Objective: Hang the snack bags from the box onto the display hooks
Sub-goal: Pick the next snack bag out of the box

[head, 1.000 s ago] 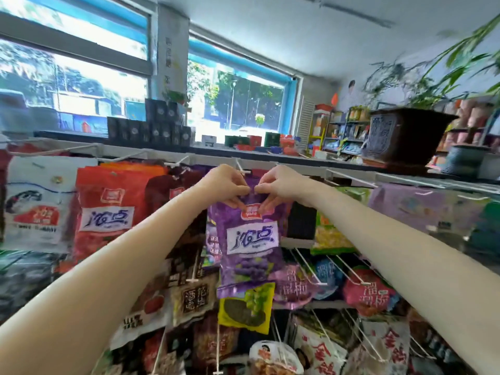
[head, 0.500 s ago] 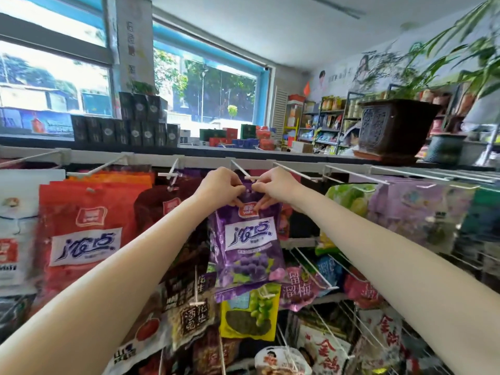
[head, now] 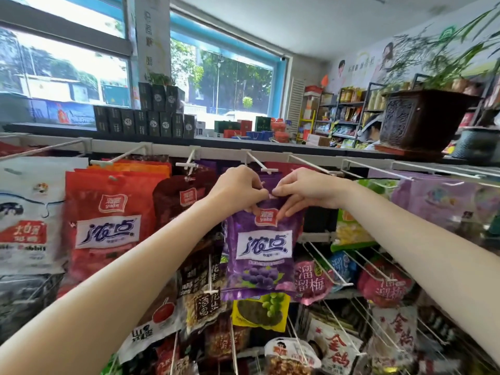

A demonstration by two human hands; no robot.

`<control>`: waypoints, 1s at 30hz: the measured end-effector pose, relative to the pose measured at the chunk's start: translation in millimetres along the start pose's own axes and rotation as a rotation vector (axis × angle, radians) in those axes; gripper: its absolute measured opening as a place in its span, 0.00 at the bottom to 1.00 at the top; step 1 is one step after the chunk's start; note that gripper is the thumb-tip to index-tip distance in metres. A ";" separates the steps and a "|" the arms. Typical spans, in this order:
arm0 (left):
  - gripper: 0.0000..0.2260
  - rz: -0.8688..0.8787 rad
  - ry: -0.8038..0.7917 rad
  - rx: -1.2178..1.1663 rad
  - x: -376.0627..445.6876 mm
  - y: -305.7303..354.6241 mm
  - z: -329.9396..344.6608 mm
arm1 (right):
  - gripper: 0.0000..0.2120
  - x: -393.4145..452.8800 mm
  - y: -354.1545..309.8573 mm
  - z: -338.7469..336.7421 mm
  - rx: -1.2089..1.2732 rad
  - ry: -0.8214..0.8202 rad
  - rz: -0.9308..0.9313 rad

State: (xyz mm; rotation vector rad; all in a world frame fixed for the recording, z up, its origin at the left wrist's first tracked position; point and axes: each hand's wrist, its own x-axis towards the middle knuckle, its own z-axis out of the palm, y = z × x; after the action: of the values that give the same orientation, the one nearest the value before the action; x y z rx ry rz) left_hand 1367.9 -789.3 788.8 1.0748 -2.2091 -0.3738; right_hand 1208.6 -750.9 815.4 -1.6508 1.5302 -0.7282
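Observation:
A purple grape snack bag [head: 263, 247] hangs down in the middle of the display rack. My left hand [head: 239, 189] pinches its top edge on the left, and my right hand [head: 303, 192] pinches it on the right. Both hands hold the bag's top just below the tip of a white display hook [head: 258, 163] on the top rail. My fingers hide the bag's hang hole, so I cannot tell whether it sits on the hook. The box is out of view.
Red bags [head: 108, 226] and dark red bags [head: 186, 196] hang on hooks to the left, pale purple bags [head: 438, 201] to the right. Lower rows of white wire hooks [head: 327, 266] carry more snacks. A dark planter [head: 422, 117] stands on the shelf top at right.
The view has swung, so the rack sits further right and lower in the frame. Both hands stay pinched on the bag's top at the hook.

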 end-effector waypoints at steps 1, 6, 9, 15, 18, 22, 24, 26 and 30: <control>0.08 0.008 -0.025 -0.002 -8.9 -0.6 3.4 | 0.05 -5.7 4.6 2.7 0.002 -0.046 0.012; 0.08 -0.078 -0.280 -0.082 -52.5 -14.4 22.5 | 0.08 -12.3 28.2 36.8 -0.205 -0.221 0.034; 0.11 -0.148 -0.334 -0.037 -68.2 -32.3 23.7 | 0.09 -0.7 39.1 67.7 -0.356 -0.235 -0.019; 0.06 -0.184 -0.275 0.019 -86.7 -51.3 -5.6 | 0.11 6.5 27.7 103.4 -0.292 -0.192 -0.160; 0.07 -0.178 -0.144 0.039 -87.8 -60.4 -31.5 | 0.06 13.9 2.9 111.2 -0.373 -0.058 -0.279; 0.06 -0.077 0.105 0.248 -75.8 -69.2 -60.7 | 0.07 32.8 -25.4 120.3 -0.536 0.305 -0.447; 0.07 -0.040 0.198 0.305 -65.4 -75.8 -69.7 | 0.08 43.6 -36.8 124.0 -0.548 0.427 -0.468; 0.07 -0.032 0.238 0.283 -54.8 -83.0 -75.1 | 0.09 53.8 -44.8 127.8 -0.534 0.504 -0.457; 0.08 -0.004 0.286 0.282 -40.7 -93.6 -72.6 | 0.10 67.2 -48.6 134.3 -0.598 0.645 -0.433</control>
State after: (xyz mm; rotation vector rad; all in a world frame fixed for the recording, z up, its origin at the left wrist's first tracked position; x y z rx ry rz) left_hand 1490.2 -814.2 778.9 1.1974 -2.0396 0.0920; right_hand 1354.0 -797.7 776.1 -2.3949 1.9858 -1.2001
